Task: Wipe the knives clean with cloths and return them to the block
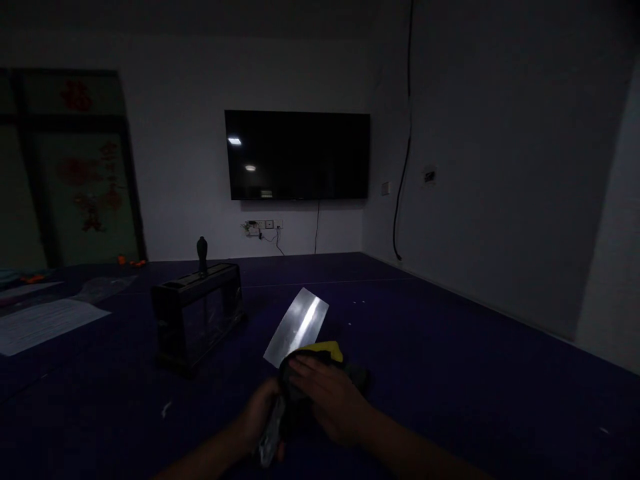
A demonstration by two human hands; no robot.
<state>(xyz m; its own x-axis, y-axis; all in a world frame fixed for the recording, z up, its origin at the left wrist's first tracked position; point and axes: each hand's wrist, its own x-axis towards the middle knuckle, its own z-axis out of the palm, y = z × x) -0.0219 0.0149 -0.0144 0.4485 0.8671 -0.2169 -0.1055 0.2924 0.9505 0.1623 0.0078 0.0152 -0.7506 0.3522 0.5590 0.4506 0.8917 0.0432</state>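
Observation:
A cleaver [295, 330] with a wide, shiny rectangular blade points up and away from me, tilted to the right. Its silvery handle end shows below, and my left hand [259, 410] is closed around that handle. A dark grey and yellow cloth [327, 348] covers the lower part of the blade. My right hand [327, 397] presses the cloth against the blade, its fingers laid over the fabric. The cloth hides where the blade meets the handle. Left of the cleaver stands a black knife block [197, 283] with clear sides and one dark knife handle [202, 253] sticking out.
The dark blue table surface [425, 373] stretches to the walls. Printed paper [47, 323] and clear plastic wrapping [103, 288] lie at the left, with small orange items [135, 263] behind. A black cable [403, 180] hangs on the right wall; a television [300, 157] is mounted ahead.

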